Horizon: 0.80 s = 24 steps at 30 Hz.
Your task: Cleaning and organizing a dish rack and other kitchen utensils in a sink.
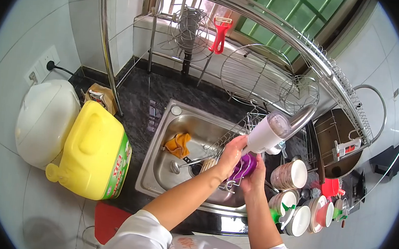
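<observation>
Over the right side of the stainless steel sink (154, 166), my right hand (256, 176) grips a purple item (248, 166), whose exact kind I cannot tell. My left hand (231, 157) is close against the item's left side, under the white faucet filter (268, 133). Its fingertips are partly hidden, so its hold is unclear. A wire rack (224, 140) stands in the sink around and behind my hands. In the basin lie a crumpled orange cloth (178, 145) and a metal ladle (175, 167), its bowl near the drain.
Stacked bowls (288, 173) and a spray bottle (285, 215) stand at the right. A yellow jug (93, 151) and a white appliance (46, 123) are at the left. Above the sink runs a metal shelf frame (260, 22), with a red peeler (221, 35) hanging behind it.
</observation>
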{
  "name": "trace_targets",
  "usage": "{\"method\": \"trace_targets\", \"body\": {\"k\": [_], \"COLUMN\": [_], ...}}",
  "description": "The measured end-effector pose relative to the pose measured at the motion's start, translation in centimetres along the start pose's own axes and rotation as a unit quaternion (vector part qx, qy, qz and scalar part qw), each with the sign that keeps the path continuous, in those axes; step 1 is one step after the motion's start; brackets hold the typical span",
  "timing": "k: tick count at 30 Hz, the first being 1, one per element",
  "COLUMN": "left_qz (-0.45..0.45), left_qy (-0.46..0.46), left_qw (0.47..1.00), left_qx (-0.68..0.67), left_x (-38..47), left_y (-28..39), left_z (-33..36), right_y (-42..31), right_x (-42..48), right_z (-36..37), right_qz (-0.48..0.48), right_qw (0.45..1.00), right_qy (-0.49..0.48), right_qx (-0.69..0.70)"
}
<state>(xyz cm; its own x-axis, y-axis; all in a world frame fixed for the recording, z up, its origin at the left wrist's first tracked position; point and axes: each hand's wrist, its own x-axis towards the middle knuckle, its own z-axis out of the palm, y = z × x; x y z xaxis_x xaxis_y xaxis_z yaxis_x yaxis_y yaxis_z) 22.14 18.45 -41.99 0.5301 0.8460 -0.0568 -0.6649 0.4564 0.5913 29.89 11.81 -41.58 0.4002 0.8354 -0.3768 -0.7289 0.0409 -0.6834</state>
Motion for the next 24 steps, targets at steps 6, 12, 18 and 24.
{"method": "trace_targets", "body": {"k": [6, 12, 18, 24], "left_qz": [-0.064, -0.035, 0.043, -0.033], "left_qy": [0.008, 0.043, 0.051, 0.138], "left_qw": [0.986, 0.998, 0.998, 0.990], "left_qx": [-0.151, -0.016, 0.013, -0.016], "left_x": [0.5, 0.5, 0.7, 0.8], "left_y": [-0.1, 1.3, 1.6, 5.4], "left_z": [-0.6, -1.5, -1.7, -1.4], "right_y": [0.7, 1.6, 3.1, 5.1], "right_x": [-1.4, -3.8, -4.7, -4.2], "right_z": [0.2, -1.0, 1.5, -2.0], "right_qz": [-0.066, -0.174, -0.221, -0.193], "right_qw": [0.981, 0.894, 0.900, 0.891], "right_qy": [-0.119, -0.134, -0.117, -0.110], "right_qx": [-0.139, -0.391, -0.357, -0.395]}}
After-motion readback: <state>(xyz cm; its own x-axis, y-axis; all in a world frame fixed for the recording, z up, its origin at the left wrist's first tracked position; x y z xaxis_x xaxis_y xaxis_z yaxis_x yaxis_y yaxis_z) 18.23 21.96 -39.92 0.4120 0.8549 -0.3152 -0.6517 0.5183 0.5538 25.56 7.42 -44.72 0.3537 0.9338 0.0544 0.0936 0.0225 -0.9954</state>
